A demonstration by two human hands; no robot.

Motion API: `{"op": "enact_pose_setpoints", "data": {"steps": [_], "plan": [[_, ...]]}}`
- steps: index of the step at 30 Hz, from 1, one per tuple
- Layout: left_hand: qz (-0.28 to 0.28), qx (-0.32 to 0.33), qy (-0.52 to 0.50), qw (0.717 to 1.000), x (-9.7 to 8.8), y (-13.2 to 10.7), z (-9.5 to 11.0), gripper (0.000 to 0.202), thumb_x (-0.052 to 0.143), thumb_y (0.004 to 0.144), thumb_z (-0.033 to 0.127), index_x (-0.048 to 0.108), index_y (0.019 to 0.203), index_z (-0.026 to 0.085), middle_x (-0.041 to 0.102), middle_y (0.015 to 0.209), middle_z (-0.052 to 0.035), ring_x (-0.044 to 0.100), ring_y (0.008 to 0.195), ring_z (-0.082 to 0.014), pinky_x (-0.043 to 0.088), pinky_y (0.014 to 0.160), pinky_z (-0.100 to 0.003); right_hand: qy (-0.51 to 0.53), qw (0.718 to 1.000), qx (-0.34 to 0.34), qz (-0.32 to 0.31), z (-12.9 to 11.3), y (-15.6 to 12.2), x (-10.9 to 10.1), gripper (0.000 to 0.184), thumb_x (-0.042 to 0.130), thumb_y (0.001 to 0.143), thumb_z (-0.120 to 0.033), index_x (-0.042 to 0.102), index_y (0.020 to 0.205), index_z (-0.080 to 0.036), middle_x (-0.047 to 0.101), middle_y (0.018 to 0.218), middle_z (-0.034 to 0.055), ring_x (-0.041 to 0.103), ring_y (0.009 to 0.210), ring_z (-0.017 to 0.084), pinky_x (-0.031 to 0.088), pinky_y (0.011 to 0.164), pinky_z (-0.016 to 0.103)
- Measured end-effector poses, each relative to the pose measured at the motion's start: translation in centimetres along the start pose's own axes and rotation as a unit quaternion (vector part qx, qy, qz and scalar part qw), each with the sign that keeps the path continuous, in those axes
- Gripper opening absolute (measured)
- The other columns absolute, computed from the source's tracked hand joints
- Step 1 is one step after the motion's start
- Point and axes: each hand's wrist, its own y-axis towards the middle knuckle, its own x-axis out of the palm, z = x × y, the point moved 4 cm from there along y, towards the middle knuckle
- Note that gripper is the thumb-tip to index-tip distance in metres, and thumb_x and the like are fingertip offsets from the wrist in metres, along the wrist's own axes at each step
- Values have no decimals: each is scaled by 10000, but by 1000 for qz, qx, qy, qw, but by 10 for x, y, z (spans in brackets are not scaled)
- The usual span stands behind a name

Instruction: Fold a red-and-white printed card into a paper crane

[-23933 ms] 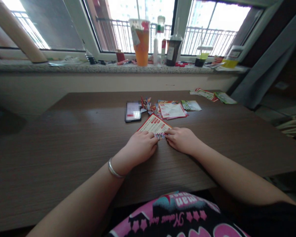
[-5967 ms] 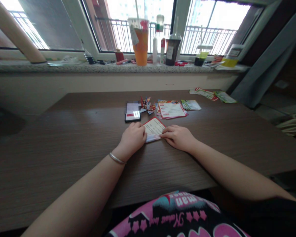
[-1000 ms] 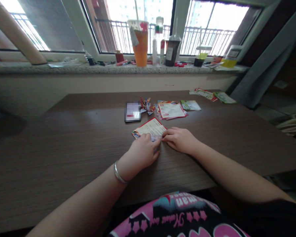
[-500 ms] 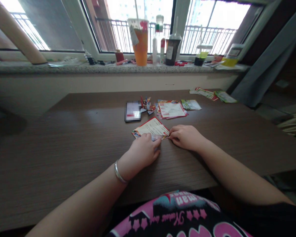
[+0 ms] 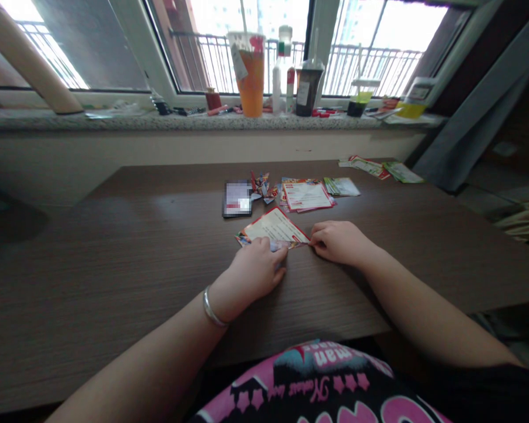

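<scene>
The left hand (image 5: pixel 258 270) lay over the near edge of a red-bordered printed sheet (image 5: pixel 271 226), index finger extended, apparently to keep the paper from sliding; the right hand (image 5: pixel 339 242) had its fingertips at the sheet's right corner, probably to flatten the turned-up strip. Whether either hand pinched the paper or merely pressed it, I could not tell. The sheet rested on the wooden table (image 5: pixel 114 247), nearer the wearer than the smartphone (image 5: pixel 237 198) and mostly to its right. Just right of the smartphone sat a folded paper piece (image 5: pixel 264 187); farther right came a stack of printed sheets (image 5: pixel 307 195), then green-printed cards (image 5: pixel 342 187), seemingly set aside to leave working room. Beyond the smartphone, on the windowsill, stood a cup of orange drink (image 5: pixel 252 82). One second earlier the right fingertips were almost meeting the left ones; now they had moved outward, while the left hand stayed put.
</scene>
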Motion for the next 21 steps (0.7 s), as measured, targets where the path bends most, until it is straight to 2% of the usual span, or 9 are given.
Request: {"op": "enact_pose_setpoints", "data": {"steps": [13,17,19,21], "plan": [[0,-4,-11,1000,-1,-1,-1,504,489,880,435,468,1339,228,586,1052,-155,573,932,-291,483,741,-378,6,1000,18,-5,10,-1,2,196,537,819,-247,729,857,-238,701,948,33,642,829,176,433,662,247],[-2,-6,0,1000,-2,-3,-2,512,498,873,459,471,1335,240,596,1048,-142,582,911,-280,477,754,-381,39,997,-6,65,9,-1,2,221,497,863,-231,713,892,-195,694,928,55,630,867,180,453,757,266],[6,0,8,1000,-3,-3,-2,494,502,870,463,493,1314,247,602,1033,-132,583,909,-280,469,781,-392,73,991,-39,108,4,0,3,225,493,877,-216,712,914,-184,697,952,61,621,909,180,457,828,284],[17,4,12,1000,-5,-3,-2,480,509,867,468,511,1297,253,600,1036,-129,575,925,-286,462,791,-397,97,984,-84,125,-2,1,4,236,494,888,-209,716,963,-186,702,994,65,613,933,182,459,869,305]]}}
